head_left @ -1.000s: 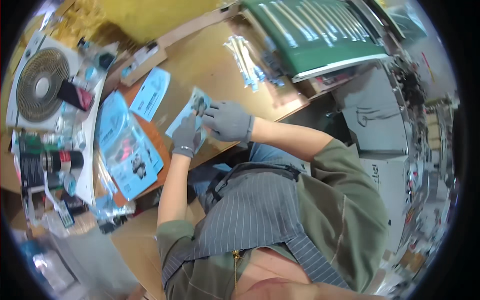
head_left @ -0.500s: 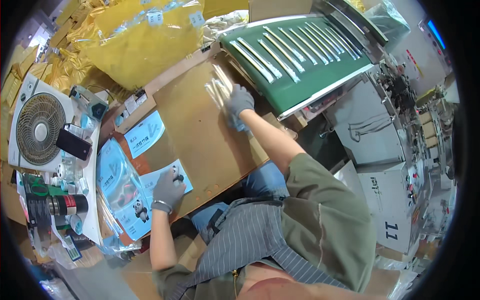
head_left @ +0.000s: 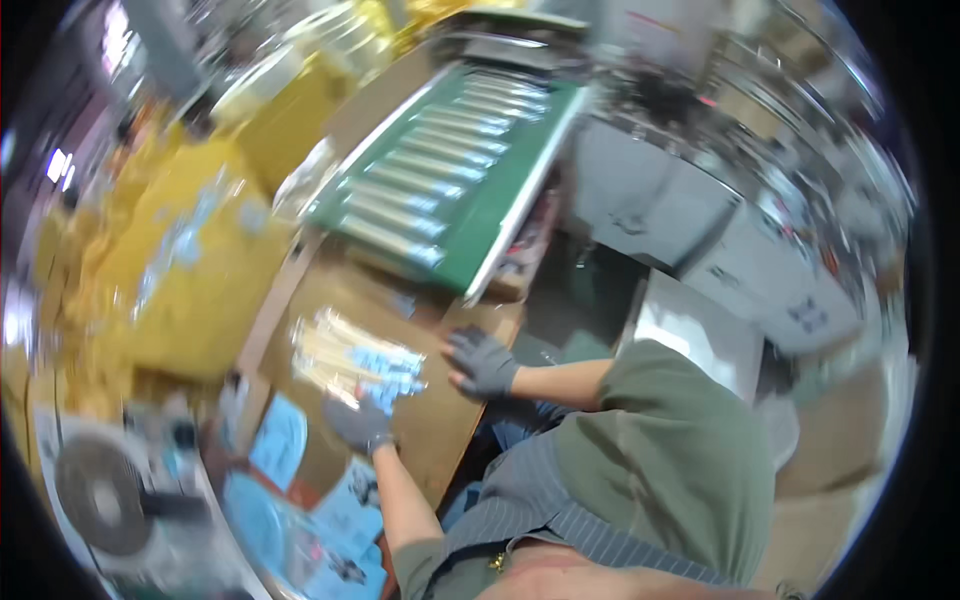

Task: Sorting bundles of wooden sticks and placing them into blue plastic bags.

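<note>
A loose pile of individually wrapped chopsticks (head_left: 345,352), pale with light blue wrapper ends, lies on the brown cardboard work surface (head_left: 440,435). My left hand (head_left: 360,422), in a grey glove, is at the pile's near edge with its fingers apart, seemingly touching it. Motion blurs those fingertips. To the right of the pile, my gloved right hand (head_left: 482,362) rests by the cardboard's right side. Its fingers are stretched out and nothing is in them. Light blue printed packaging bags (head_left: 335,510) with panda pictures lie left of my left forearm.
Ahead, a green conveyor belt (head_left: 490,225) carries a row of wrapped chopsticks. A fan (head_left: 100,495) stands at the lower left, behind it a big yellow plastic-wrapped stack (head_left: 215,290). Grey machine cabinets (head_left: 650,200) are on the right.
My view has turned to the right. The wrapped chopsticks my right hand held now lie on the cardboard, and that hand is off them. My left hand has moved from the blue bags to the pile.
</note>
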### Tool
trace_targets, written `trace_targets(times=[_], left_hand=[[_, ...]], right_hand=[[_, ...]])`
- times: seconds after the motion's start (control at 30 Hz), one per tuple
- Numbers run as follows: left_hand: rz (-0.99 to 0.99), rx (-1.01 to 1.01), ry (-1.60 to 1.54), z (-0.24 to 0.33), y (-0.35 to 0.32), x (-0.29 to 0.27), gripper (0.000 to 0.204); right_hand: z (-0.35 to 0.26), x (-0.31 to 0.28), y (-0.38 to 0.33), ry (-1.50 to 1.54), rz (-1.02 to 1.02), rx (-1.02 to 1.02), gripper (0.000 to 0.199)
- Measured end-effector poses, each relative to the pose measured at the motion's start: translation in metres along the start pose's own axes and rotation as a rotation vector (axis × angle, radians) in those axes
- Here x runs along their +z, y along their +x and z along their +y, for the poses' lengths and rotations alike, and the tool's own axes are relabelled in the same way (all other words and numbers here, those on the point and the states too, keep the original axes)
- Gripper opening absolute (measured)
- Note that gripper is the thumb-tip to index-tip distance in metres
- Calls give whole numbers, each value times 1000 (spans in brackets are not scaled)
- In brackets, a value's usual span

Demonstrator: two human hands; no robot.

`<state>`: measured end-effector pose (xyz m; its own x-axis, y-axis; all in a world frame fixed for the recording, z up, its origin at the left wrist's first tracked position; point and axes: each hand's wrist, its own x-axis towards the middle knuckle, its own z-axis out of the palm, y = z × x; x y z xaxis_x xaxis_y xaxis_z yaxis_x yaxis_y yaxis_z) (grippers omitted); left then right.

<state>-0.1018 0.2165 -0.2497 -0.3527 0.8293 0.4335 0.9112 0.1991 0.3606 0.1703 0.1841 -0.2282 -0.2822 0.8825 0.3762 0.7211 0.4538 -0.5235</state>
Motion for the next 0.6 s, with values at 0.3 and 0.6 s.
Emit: trace_targets(times=[0.3, 0.6], left_hand=[[-6, 85, 86, -26, 7, 23, 67], [-13, 76, 146, -22, 8, 22, 68]], right_hand=[[8, 17, -2, -153, 43, -68, 55], [6, 17, -3, -159, 28, -63, 57]])
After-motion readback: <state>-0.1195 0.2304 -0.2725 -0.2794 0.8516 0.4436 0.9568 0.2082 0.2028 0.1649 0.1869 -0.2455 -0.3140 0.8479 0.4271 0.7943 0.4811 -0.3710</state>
